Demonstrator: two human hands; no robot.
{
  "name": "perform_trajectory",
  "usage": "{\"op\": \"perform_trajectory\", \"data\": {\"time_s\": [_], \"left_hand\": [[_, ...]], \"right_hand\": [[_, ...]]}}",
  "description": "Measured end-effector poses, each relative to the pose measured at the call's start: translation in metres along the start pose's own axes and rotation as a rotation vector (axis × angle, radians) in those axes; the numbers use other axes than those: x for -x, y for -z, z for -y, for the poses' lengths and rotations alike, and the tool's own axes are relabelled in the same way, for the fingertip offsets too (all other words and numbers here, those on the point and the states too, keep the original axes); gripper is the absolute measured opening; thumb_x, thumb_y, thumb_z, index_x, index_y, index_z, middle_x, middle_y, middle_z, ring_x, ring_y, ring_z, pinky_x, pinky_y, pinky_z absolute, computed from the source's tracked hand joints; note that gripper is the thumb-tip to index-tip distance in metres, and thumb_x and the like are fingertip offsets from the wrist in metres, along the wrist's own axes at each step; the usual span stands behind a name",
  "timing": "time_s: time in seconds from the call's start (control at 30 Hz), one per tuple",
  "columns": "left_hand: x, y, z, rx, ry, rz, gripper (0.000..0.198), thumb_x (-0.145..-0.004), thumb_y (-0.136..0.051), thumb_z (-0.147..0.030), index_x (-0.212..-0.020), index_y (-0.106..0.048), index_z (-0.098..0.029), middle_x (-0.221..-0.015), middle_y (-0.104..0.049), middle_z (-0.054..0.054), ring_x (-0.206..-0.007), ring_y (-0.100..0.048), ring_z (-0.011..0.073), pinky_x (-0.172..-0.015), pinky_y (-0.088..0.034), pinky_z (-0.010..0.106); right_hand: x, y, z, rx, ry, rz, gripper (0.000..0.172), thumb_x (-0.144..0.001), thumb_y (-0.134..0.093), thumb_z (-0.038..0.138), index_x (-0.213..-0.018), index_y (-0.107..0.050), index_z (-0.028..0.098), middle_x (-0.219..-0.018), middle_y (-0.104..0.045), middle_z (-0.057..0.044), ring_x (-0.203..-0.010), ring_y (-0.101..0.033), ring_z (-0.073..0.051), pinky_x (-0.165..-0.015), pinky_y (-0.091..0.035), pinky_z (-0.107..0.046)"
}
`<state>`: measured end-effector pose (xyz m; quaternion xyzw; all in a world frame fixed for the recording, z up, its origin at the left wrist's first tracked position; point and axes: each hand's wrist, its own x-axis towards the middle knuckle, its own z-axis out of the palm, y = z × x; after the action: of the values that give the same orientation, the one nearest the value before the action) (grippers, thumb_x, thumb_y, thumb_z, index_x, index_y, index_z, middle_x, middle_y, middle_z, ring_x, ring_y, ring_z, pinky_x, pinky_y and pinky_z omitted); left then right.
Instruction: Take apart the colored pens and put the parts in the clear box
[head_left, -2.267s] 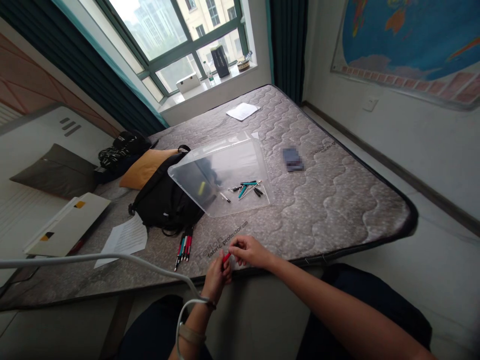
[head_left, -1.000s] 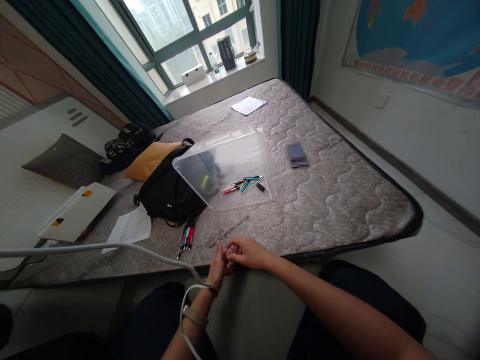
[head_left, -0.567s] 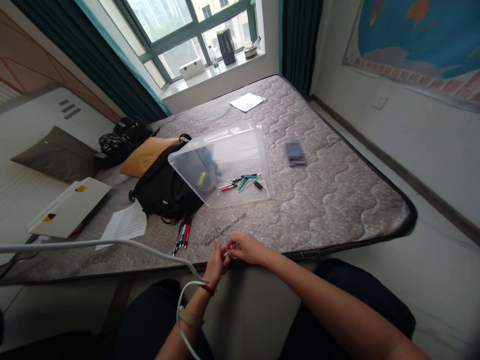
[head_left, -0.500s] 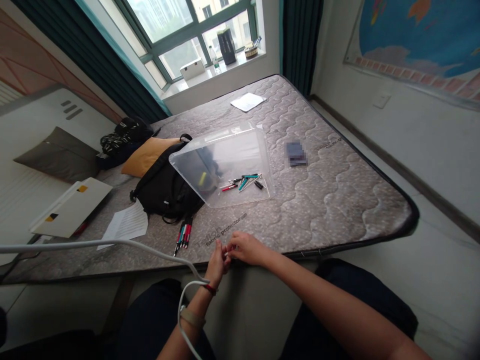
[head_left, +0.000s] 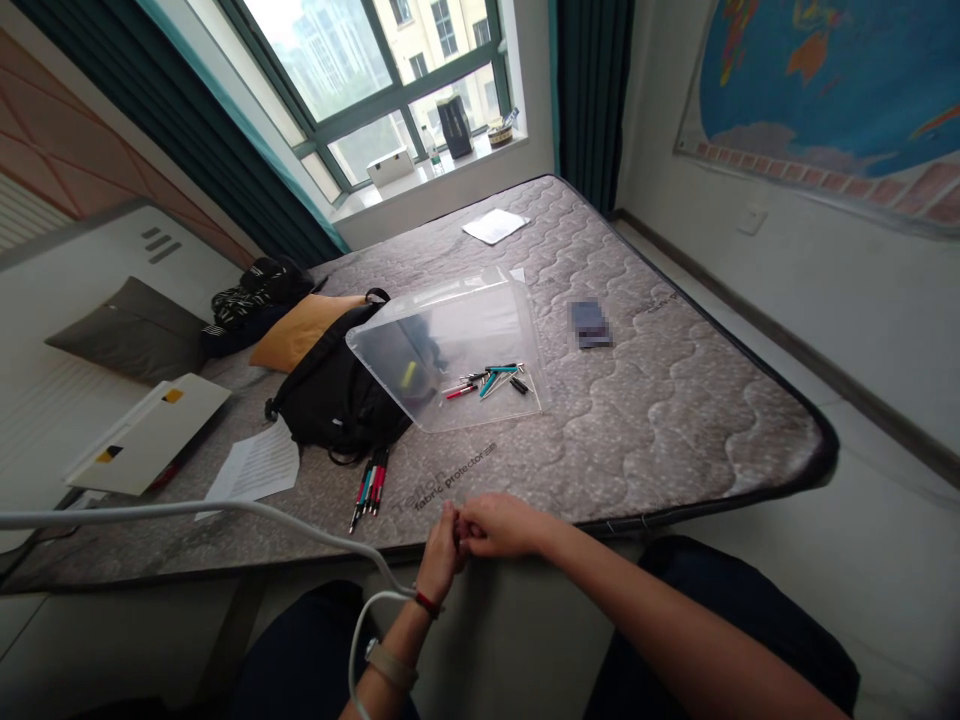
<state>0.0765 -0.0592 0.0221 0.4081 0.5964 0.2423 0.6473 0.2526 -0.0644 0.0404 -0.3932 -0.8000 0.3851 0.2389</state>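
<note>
My left hand and my right hand meet at the near edge of the mattress, fingers closed against each other. Whatever they hold between them is hidden by the fingers. Just to the left lies a row of pens in red, teal and black. Beyond my hands a clear plastic bin rests on its side, its open mouth towards me. Loose pen parts, teal, red, black and white, are scattered in it.
A black backpack leans beside the bin, with a printed sheet and a white box further left. A white cable crosses in front of my left forearm. The mattress ends at my knees.
The view has tilted up slightly, so everything sits lower. My right fingers have closed further over my left, and a small white bit seen between them earlier is now covered.
</note>
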Motion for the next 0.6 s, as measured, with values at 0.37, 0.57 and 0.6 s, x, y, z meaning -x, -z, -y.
{"op": "perform_trajectory", "data": {"time_s": [0.37, 0.57, 0.6], "left_hand": [[0.007, 0.038, -0.011, 0.158, -0.007, -0.023, 0.062, -0.076, -0.049, -0.078, -0.087, -0.058, -0.017, -0.048, -0.041, -0.009, -0.034, -0.033, 0.0055, -0.037, -0.023, 0.018], [0.005, 0.051, -0.03, 0.008, -0.033, -0.105, 0.052, -0.072, -0.063, -0.065, -0.095, -0.06, -0.018, -0.055, -0.052, -0.007, -0.039, -0.046, 0.0082, -0.038, -0.032, 0.019], [0.003, 0.054, -0.034, -0.035, -0.034, -0.132, 0.052, -0.07, -0.065, -0.063, -0.095, -0.06, -0.018, -0.059, -0.055, -0.005, -0.041, -0.049, 0.0091, -0.039, -0.034, 0.019]], "right_hand": [[0.001, 0.063, -0.02, -1.16, -0.341, -1.031, 0.045, -0.085, -0.044, 0.067, -0.072, -0.043, 0.024, -0.047, -0.027, 0.01, -0.037, -0.019, -0.007, -0.036, -0.013, -0.02], [-0.006, 0.046, -0.02, -1.089, -0.415, -0.808, 0.054, -0.082, -0.04, 0.076, -0.066, -0.044, 0.024, -0.045, -0.031, 0.008, -0.036, -0.024, -0.009, -0.037, -0.017, -0.023], [-0.008, 0.042, -0.019, -1.024, -0.419, -0.765, 0.056, -0.082, -0.037, 0.077, -0.066, -0.046, 0.023, -0.045, -0.033, 0.007, -0.037, -0.026, -0.009, -0.038, -0.02, -0.023]]}}
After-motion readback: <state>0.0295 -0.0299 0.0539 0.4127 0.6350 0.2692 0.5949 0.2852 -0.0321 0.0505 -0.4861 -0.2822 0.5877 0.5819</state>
